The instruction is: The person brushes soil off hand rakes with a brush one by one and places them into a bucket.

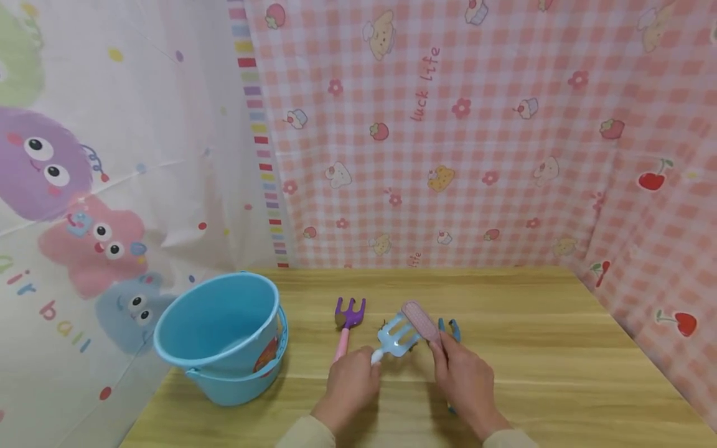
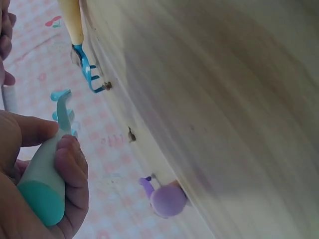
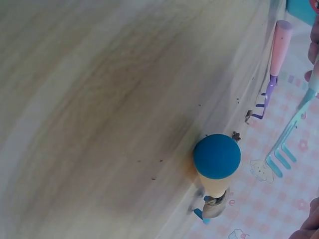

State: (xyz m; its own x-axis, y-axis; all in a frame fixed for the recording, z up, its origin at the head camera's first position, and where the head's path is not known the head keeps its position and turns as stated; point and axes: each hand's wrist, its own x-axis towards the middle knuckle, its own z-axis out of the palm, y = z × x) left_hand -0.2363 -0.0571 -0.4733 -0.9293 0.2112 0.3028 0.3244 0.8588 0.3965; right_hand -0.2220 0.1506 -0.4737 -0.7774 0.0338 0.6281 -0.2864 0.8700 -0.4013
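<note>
My left hand (image 1: 350, 381) grips the white handle of a light blue toy hand rake (image 1: 396, 339), its prongs raised over the table. In the left wrist view my curled fingers (image 2: 72, 164) wrap that handle. My right hand (image 1: 466, 376) holds a pink brush (image 1: 419, 318) with a textured face, its head close beside the rake's prongs. Beneath the right hand lies a blue rake (image 1: 455, 330), largely hidden there; the right wrist view shows its pale handle with a blue end cap (image 3: 217, 157). A purple rake (image 1: 350, 316) with a pink handle lies beyond the left hand.
On the left of the wooden table (image 1: 560, 348) stands a light blue bucket (image 1: 224, 373) with its handle down. Small dark crumbs (image 3: 236, 136) are scattered near the rakes. Patterned cloth (image 1: 448, 143) hangs behind and at both sides.
</note>
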